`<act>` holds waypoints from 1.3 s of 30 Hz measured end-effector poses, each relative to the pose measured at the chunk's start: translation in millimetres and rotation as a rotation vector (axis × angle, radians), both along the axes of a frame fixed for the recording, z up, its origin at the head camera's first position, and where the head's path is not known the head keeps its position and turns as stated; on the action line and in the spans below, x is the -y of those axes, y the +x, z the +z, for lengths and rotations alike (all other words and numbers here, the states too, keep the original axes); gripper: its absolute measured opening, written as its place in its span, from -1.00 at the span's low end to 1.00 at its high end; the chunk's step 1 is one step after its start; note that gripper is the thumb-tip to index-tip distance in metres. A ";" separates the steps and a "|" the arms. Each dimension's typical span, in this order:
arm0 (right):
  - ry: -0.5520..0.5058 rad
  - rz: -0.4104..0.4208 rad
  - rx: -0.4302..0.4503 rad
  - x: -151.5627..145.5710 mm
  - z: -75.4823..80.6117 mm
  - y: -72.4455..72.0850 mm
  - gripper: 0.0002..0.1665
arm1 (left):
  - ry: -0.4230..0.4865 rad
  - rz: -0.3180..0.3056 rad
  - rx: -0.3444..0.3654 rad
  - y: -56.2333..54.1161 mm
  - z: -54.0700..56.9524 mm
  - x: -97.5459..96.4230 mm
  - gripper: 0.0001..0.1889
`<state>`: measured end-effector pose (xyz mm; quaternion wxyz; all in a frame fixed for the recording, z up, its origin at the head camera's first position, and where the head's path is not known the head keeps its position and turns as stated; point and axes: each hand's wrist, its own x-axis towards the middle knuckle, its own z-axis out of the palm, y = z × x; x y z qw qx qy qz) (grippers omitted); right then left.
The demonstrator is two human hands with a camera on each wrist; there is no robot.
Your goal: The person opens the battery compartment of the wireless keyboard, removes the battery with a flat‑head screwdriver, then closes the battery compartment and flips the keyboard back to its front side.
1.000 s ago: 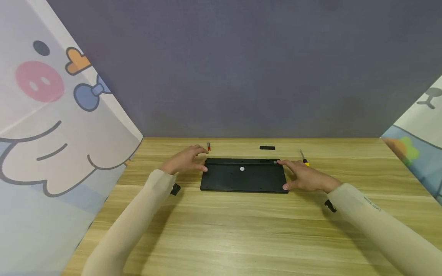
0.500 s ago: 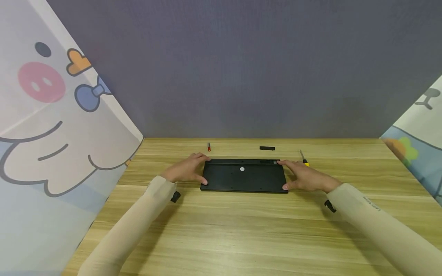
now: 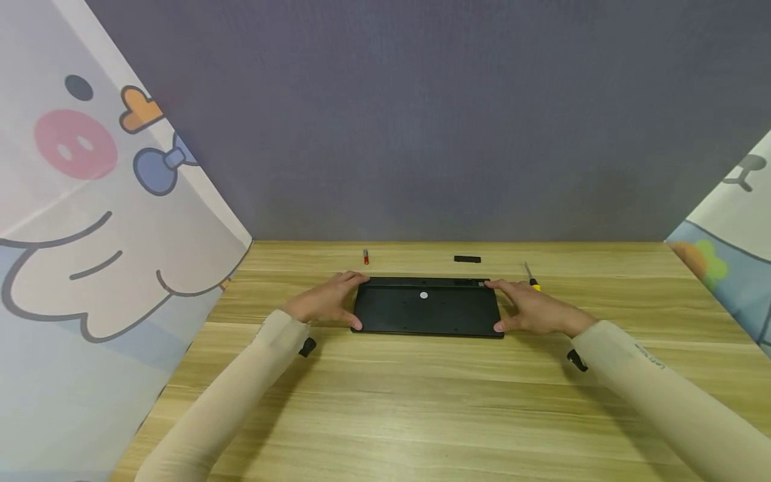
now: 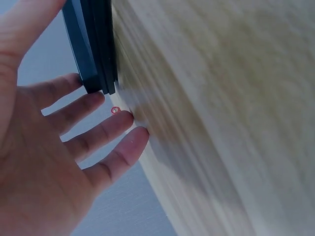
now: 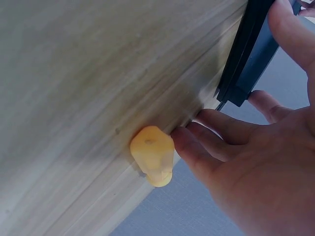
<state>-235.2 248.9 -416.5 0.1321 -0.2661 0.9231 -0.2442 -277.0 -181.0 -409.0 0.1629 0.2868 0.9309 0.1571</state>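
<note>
A black keyboard [image 3: 429, 311] lies face down on the wooden table, a small white round sticker on its underside and an uncovered slot near its back right corner. My left hand [image 3: 325, 299] holds its left end, thumb at the front corner and index finger at the back corner. At the right end, my right hand [image 3: 533, 308] holds it the same way. In the left wrist view, the lower fingers of my left hand [image 4: 74, 132] are spread beside the keyboard's end [image 4: 91, 49]. In the right wrist view, my right hand [image 5: 246, 142] has its thumb on the keyboard [image 5: 256, 59].
Behind the keyboard lie a red and grey battery [image 3: 365, 257] at the left and a small black cover [image 3: 467, 259]. A screwdriver with a yellow and black handle [image 3: 534, 286] lies just beyond my right hand. A grey panel [image 3: 446, 134] rises along the table's back edge.
My left hand has come down onto the keyboard's left end, its thumb sliding to the front corner and its index finger to the back corner. My right hand has stayed in place.
</note>
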 end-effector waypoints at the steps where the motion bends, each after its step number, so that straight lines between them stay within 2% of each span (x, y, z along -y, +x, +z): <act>1: -0.002 0.001 -0.003 0.3 -0.4 -0.1 0.06 | -0.002 0.000 0.001 0.1 -0.2 0.3 0.15; 12: 0.000 0.006 0.011 3.1 2.2 -1.8 0.05 | -0.003 0.022 0.003 4.2 -0.1 -0.1 0.11; 21: 0.037 -0.011 0.068 5.8 7.4 -10.3 0.04 | 0.003 0.038 0.011 5.9 0.4 0.1 0.10; 25: 0.037 -0.008 0.052 8.4 9.7 -11.0 -0.04 | -0.010 0.052 0.019 7.2 1.7 0.0 0.10; 29: 0.028 -0.018 0.028 10.2 11.4 -13.4 -0.21 | -0.014 0.057 0.018 8.2 2.5 -0.2 0.10; 34: -0.013 -0.058 -0.004 13.5 15.4 -22.0 -0.34 | -0.028 0.041 0.002 6.7 0.6 -1.0 0.09; 39: -0.029 -0.094 -0.040 18.8 20.7 -39.7 -0.34 | -0.028 0.026 -0.006 4.9 -0.1 -2.1 0.10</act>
